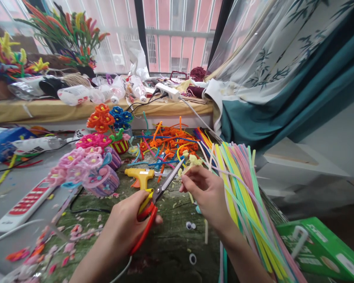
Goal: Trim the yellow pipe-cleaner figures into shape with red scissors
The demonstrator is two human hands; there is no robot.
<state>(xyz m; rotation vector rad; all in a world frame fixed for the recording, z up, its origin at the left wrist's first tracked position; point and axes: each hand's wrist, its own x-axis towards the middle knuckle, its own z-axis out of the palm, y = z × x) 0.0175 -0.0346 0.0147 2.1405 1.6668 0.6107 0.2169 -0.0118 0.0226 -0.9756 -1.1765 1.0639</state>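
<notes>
My left hand [128,220] is closed around the red and yellow handles of a pair of scissors [162,188]. The blades point up and to the right, their tips close to a pale yellow fuzzy piece [194,160]. That piece is pinched between the fingertips of my right hand [205,192]; its exact shape is hard to make out. Behind the scissors lies a yellow hot glue gun [140,176] on the dark green table [171,236]. Small yellow scraps are scattered below my right hand, and several googly eyes [192,258] lie nearer to me.
Bundled coloured pipe cleaners [238,173] lie on the right, beside a green box [321,247]. Pink and purple fuzzy flower pots [97,177] stand at left. Orange pieces [171,137] pile up at the back. A power strip [167,91] sits on the sill.
</notes>
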